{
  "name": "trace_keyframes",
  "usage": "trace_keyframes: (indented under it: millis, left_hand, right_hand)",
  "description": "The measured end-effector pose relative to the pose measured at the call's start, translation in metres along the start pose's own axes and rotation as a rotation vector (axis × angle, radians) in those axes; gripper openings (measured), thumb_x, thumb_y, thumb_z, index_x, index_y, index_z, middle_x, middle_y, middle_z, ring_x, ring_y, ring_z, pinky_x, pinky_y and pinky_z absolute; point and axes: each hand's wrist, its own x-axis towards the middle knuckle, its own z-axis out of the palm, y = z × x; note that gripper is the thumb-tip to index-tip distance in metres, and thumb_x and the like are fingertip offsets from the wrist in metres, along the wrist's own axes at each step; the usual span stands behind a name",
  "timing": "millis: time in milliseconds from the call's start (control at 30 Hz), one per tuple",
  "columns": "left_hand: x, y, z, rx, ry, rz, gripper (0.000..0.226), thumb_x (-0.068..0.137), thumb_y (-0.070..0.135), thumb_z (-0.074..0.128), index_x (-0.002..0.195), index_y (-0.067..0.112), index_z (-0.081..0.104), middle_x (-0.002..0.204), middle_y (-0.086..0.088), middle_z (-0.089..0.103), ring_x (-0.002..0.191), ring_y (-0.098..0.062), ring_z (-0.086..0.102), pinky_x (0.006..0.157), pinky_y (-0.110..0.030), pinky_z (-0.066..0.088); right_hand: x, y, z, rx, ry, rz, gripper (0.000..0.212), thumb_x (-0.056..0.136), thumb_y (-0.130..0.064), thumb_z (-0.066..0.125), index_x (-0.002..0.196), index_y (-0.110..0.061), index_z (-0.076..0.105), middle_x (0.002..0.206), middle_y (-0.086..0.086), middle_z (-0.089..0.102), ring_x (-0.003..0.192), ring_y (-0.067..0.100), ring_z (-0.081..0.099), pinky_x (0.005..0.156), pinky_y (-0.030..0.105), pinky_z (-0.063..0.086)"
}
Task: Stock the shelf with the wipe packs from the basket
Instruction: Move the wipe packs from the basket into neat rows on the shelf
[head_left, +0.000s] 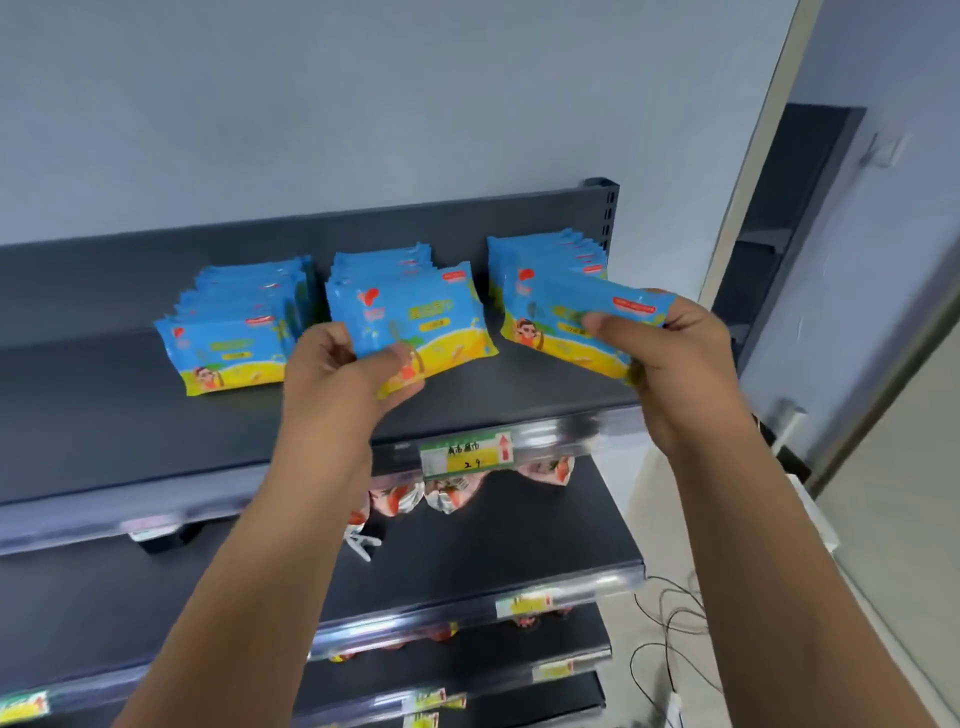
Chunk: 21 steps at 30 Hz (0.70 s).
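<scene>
I see three rows of wipe packs on the top shelf. Left row: no hand on it. Left hand is clamped on the middle pack, at the front of the middle row — thumb on its face, fingers under the lower corner. Right hand grips the right pack, tilted, in front of the right row — thumb across its face. Price tag on the shelf lip, pink packets just below.

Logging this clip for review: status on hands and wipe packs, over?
Left hand grips middle pack, front of middle row. Right hand grips right pack at right row. Top shelf holds three rows; basket not in view. Nothing in the way.
</scene>
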Motion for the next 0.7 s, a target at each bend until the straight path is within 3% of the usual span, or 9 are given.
trace_keyframes:
  millis: [133,267,333,500,633,700]
  left_hand:
    - [0.03,-0.009,0.042,0.04,-0.116,-0.045,0.026,0.091,-0.008,0.068,0.112,0.005,0.061,0.115,-0.01,0.075,0.103,-0.024,0.076,0.084,-0.041,0.063]
    - [0.054,-0.025,0.078,0.002,-0.155,-0.088,0.023,0.091,-0.007,0.069,0.107,0.009,0.062,0.11,-0.005,0.076,0.101,-0.02,0.076,0.08,-0.034,0.063]
    - [0.063,-0.035,0.095,-0.003,-0.166,-0.108,0.022,0.091,-0.006,0.07,0.104,0.01,0.061,0.106,-0.003,0.076,0.099,-0.018,0.076,0.079,-0.033,0.063]
    - [0.083,-0.062,0.13,0.077,-0.156,-0.135,0.025,0.092,-0.002,0.072,0.112,0.009,0.06,0.112,-0.003,0.072,0.1,-0.016,0.074,0.079,-0.032,0.065]
    - [0.098,-0.084,0.145,0.377,-0.146,0.057,0.025,0.091,0.005,0.073,0.103,0.021,0.058,0.106,0.002,0.069,0.1,-0.014,0.07,0.081,-0.036,0.063]
    - [0.103,-0.088,0.15,0.538,-0.149,0.152,0.026,0.091,0.008,0.073,0.101,0.025,0.056,0.104,0.008,0.068,0.097,-0.005,0.066,0.074,-0.024,0.052]
  right_hand:
    - [0.036,-0.001,-0.023,-0.017,0.022,-0.029,0.026,0.079,0.003,0.08,0.104,0.0,0.073,0.108,0.016,0.078,0.102,0.033,0.075,0.091,0.044,0.059]
    - [0.069,-0.009,-0.044,-0.047,0.036,-0.08,0.017,0.079,0.006,0.078,0.088,-0.01,0.078,0.099,0.013,0.079,0.094,0.03,0.077,0.079,0.035,0.061]
    - [0.083,-0.011,-0.055,-0.035,0.044,-0.107,0.023,0.079,0.007,0.076,0.077,-0.015,0.08,0.096,0.011,0.08,0.092,0.029,0.078,0.077,0.034,0.063]
    - [0.106,-0.005,-0.082,-0.025,0.043,-0.09,0.024,0.069,-0.005,0.081,0.093,-0.009,0.076,0.104,0.013,0.079,0.098,0.03,0.076,0.08,0.035,0.062]
    - [0.122,0.005,-0.09,-0.116,-0.023,0.021,0.024,0.075,-0.001,0.08,0.097,-0.006,0.076,0.103,0.013,0.079,0.096,0.031,0.077,0.08,0.036,0.064]
    - [0.13,0.01,-0.088,-0.145,-0.076,0.099,0.022,0.079,0.002,0.078,0.1,-0.006,0.076,0.102,0.012,0.079,0.095,0.032,0.077,0.079,0.035,0.064]
